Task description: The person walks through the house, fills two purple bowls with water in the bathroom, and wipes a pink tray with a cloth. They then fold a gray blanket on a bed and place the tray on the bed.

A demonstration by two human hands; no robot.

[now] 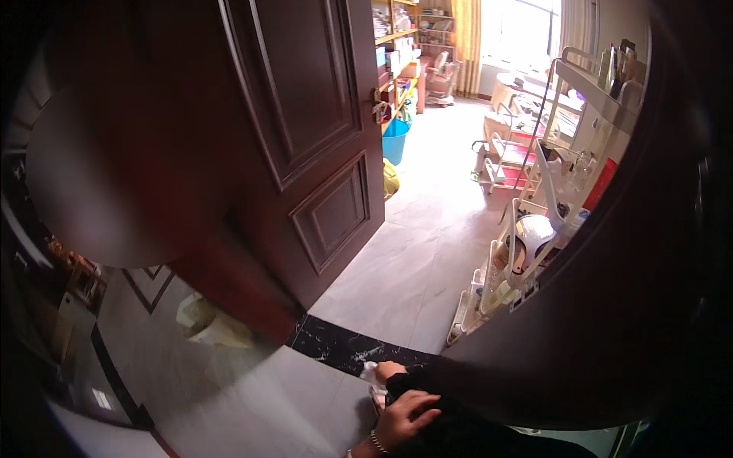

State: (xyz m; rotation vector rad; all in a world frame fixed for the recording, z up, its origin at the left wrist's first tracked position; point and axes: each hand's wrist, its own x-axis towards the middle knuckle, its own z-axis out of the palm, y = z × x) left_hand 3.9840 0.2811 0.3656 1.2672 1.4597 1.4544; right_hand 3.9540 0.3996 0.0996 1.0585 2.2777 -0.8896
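My left hand, a beaded bracelet at its wrist, comes in from the lower edge. It lies over the black sleeve of my right arm, with its thumb held apart from the bent fingers. Just beyond, my right hand is closed. A small white thing shows against its fingers; I cannot make out whether they hold it. Both hands are low, by the black marble threshold of a doorway. To the left, the dark brown panelled door stands ajar.
A white rolling rack holding a white helmet stands inside at the right. A blue bin and shelves are behind the door. A pale bag sits on the floor left of the door. A desk is by the window.
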